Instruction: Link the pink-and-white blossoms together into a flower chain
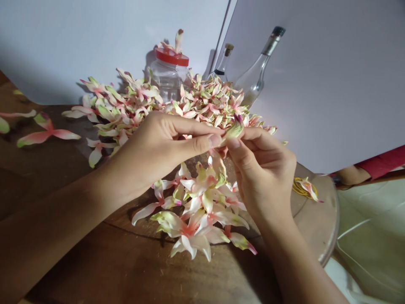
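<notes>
Both my hands meet above the table and pinch one flower (234,130), pale green with a purple tip. My left hand (177,141) holds its left side between thumb and forefinger. From the right, my right hand (265,164) grips it with thumb and fingertips. Part of the flower is hidden behind the fingers. Just below my hands lies a cluster of white, pink and green flowers (202,202) with pointed petals. Behind them spreads a larger heap of similar loose flowers (126,101).
A clear jar (166,80) with a red lid (172,56) stands behind the heap, flowers on its lid. Two glass bottles, one tall (253,80) and one corked (222,67), are beside it. Yellow rubber bands (300,188) lie near the round wooden table's (139,257) right edge.
</notes>
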{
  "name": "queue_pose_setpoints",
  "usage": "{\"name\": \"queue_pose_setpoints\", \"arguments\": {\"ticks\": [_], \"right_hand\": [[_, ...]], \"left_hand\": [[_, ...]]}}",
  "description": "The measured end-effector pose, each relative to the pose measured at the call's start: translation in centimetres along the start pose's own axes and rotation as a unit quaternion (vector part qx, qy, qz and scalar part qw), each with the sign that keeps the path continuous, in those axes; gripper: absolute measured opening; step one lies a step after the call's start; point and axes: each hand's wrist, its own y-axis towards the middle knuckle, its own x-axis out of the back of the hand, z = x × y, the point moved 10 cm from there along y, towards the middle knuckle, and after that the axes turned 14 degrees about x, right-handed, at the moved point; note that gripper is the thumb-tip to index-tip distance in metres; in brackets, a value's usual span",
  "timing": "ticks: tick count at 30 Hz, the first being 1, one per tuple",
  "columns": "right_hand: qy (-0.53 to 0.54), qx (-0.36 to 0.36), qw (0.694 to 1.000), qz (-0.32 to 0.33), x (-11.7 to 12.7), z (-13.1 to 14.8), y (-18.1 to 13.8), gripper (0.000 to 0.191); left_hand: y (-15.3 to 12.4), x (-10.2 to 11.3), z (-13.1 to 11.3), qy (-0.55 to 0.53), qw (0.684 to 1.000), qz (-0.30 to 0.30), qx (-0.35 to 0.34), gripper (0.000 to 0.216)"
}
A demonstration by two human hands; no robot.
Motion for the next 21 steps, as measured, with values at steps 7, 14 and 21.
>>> {"name": "queue_pose_setpoints", "arguments": {"ticks": [7,14,21], "right_hand": [[0.018,0.009,1.000,0.010,-0.32,0.08,0.04,0.006],[0.022,0.007,1.000,0.007,-0.21,0.02,0.01,0.007],[0.044,0.005,0.999,0.011,-0.33,0.01,-0.01,0.006]], "left_hand": [[0.07,-0.07,0.10,-0.018,1.000,0.011,0.003,0.012],[0.12,0.01,0.46,-0.032,0.999,0.007,0.011,0.014],[0.21,-0.24,0.41,-0.031,0.999,0.022,0.016,0.015]]}}
